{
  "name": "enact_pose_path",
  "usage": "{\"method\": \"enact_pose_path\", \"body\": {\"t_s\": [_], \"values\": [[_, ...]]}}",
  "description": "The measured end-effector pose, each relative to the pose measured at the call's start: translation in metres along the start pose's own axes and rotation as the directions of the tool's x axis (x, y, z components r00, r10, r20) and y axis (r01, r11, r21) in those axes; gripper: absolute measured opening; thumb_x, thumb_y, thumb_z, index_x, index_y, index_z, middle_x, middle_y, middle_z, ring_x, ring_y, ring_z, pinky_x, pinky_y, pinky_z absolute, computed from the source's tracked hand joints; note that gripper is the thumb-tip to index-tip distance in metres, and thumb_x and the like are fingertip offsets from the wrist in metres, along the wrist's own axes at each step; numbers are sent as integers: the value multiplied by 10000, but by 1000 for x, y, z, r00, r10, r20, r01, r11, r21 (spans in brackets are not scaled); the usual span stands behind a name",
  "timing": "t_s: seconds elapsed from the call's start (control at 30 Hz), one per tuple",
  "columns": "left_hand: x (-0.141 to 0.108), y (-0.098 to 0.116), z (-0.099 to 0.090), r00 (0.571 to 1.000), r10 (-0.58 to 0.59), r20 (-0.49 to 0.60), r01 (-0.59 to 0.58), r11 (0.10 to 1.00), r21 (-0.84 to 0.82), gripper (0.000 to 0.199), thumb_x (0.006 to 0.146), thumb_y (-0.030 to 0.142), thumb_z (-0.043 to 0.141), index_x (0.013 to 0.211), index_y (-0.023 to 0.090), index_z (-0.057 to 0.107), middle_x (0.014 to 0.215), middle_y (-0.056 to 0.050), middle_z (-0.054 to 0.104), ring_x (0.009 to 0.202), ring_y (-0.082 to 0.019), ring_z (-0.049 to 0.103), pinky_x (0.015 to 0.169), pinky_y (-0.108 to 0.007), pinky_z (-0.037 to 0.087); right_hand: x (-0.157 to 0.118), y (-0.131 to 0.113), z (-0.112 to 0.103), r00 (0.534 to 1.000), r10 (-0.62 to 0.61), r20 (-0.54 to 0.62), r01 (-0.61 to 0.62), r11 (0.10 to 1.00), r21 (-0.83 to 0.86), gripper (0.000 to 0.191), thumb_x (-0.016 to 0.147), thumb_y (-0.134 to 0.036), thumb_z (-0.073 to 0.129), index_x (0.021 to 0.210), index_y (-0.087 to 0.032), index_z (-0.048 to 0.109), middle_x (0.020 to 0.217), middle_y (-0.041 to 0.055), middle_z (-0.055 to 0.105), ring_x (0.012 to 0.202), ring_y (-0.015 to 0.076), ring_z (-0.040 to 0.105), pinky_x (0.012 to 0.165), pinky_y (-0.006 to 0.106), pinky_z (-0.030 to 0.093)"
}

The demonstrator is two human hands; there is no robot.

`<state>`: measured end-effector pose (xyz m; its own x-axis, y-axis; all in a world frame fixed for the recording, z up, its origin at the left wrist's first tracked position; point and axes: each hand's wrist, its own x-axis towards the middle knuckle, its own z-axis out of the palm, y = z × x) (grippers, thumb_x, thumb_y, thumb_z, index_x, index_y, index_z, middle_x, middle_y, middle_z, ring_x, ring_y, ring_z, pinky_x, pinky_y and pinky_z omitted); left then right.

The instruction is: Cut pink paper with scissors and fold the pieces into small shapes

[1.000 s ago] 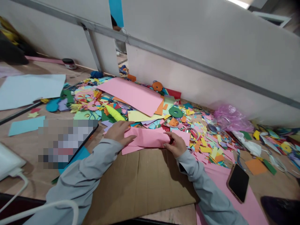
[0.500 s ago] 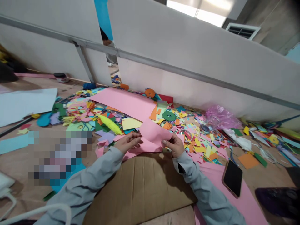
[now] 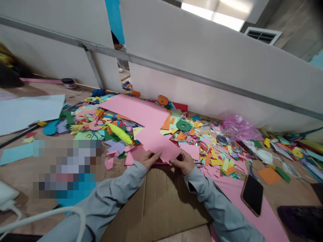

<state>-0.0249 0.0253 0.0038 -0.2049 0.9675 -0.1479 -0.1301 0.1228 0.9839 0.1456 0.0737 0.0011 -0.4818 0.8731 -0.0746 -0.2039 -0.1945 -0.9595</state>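
Observation:
A pink sheet of paper [image 3: 160,144] is held up between my two hands, over the far edge of a brown cardboard piece [image 3: 161,198]. My left hand [image 3: 148,159] pinches its lower left edge between thumb and fingers. At the lower right corner, my right hand [image 3: 184,162] grips the same paper, thumb on top. Behind it lies a larger pink sheet [image 3: 133,109] on the heap of scraps. Another pink piece shows just left of the held paper, partly covered by it.
Coloured paper scraps [image 3: 219,158] spread across the table, with a neon yellow yarn bundle [image 3: 120,133] among them. A black phone [image 3: 252,194] rests on pink paper at right. Farther back are a pink plastic bag [image 3: 243,127] and a white partition [image 3: 202,85]. A white cable [image 3: 50,214] loops at lower left.
My left hand has moved right and slightly down, closer to my right hand. The pink paper has turned and now lies flatter, reaching farther left. My right hand has shifted slightly left.

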Motion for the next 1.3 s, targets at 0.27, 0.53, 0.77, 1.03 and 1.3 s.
{"method": "enact_pose_path", "body": {"t_s": [0.27,0.53,0.77,1.03,1.3], "values": [[-2,-5,-1,997,-63,50,66,996,-66,473,644,611,614,631,144,683,525,-57,662,534,-194,622,576,-311,518,2,10,-4,1000,15,17,-14,999,-30,405,567,-303,798,897,-166,609,640,-22,617,502,103,548,452,217,464],[-1,-4,-4,999,-5,32,3,999,50,508,705,601,537,459,167,630,493,-72,646,542,-197,603,618,-318,495,2,12,-9,1000,9,20,-8,998,-69,345,619,-320,768,881,-171,598,543,-50,546,395,85,501,368,195,410],[2,-3,-10,995,73,-63,-59,978,202,524,743,596,487,419,204,613,448,-59,604,572,-208,597,687,-324,483,-1,7,-5,1000,0,18,1,997,-80,349,623,-332,760,890,-173,602,538,-47,552,396,89,498,368,201,409],[-6,-4,1,981,-194,-27,196,965,172,423,587,556,681,472,150,651,404,-28,571,371,-133,499,414,-251,407,-4,3,2,997,28,67,-25,999,-40,376,616,-338,769,894,-172,578,561,-53,552,397,81,492,373,197,412],[7,-4,-13,963,-141,-228,170,979,110,444,567,575,687,408,167,615,403,-29,588,412,-118,519,483,-243,441,-9,-1,0,993,-2,120,38,954,-298,291,689,-414,698,813,-170,599,622,-22,588,493,90,531,468,205,424]]}}
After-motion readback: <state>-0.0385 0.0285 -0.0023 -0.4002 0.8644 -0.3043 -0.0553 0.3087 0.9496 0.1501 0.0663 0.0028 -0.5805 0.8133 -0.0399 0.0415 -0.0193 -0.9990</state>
